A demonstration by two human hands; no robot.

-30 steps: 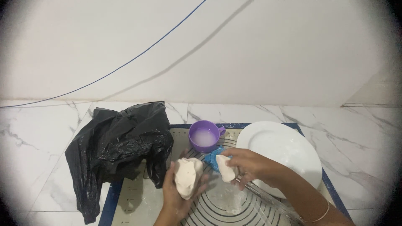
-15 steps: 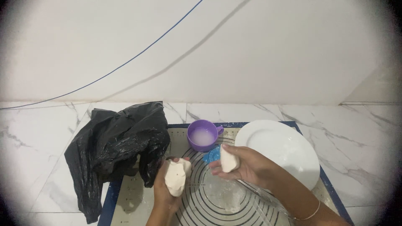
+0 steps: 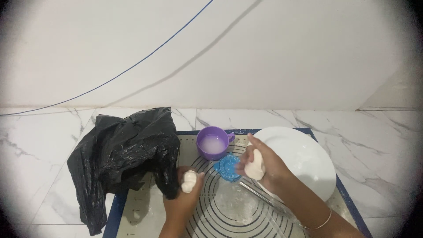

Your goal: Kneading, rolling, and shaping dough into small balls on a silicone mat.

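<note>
**Two lumps of dough, one in each hand, above the baking mat**

The left hand [image 3: 187, 194] sits at about 7 o'clock from the middle of the view, fingers curled shut around a small white dough piece [image 3: 189, 181] that pokes out of the top of the fist. The right hand [image 3: 264, 165] is at 5 o'clock, just above the near rim of the white plate [image 3: 308, 163], and its fingers close loosely around a second, rounder dough lump [image 3: 254, 168]; the thumb and forefinger stick up past it. A thin bracelet [image 3: 324, 221] rings that wrist.

Both hands hover over a baking mat [image 3: 229, 211] marked with dark circles and edged in blue, dusted with flour. Between the hands lies a small blue round cutter [image 3: 228, 167], flat on the mat. At 12 o'clock from it stands a purple cup [image 3: 212, 142] with a milky liquid inside. At 9 o'clock, touching the left hand's knuckles, a crumpled black plastic bag [image 3: 123, 154] spreads over the mat's left edge and onto the white marble counter [image 3: 39, 167]
</note>
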